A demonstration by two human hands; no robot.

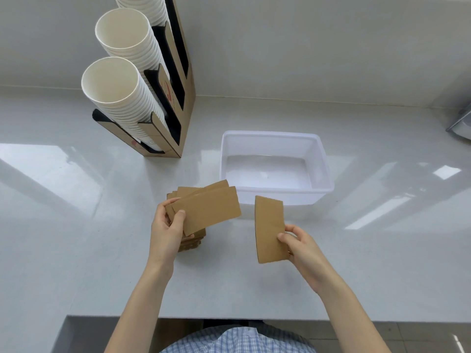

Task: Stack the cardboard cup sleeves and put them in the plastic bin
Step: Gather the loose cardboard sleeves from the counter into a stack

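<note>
My left hand (167,229) grips a fanned bunch of flat brown cardboard cup sleeves (209,208) by their left end, held above the counter. Under that hand more sleeves lie in a pile (192,242) on the counter, mostly hidden. My right hand (297,242) pinches a single sleeve (269,229) by its lower right edge, held upright and apart from the bunch. The clear plastic bin (322,159) stands just beyond both hands, with nothing in it.
A cardboard cup dispenser (186,103) with stacks of white paper cups (119,82) stands at the back left. The white counter's front edge (229,317) runs near my body. A metal object (461,123) shows at the right edge.
</note>
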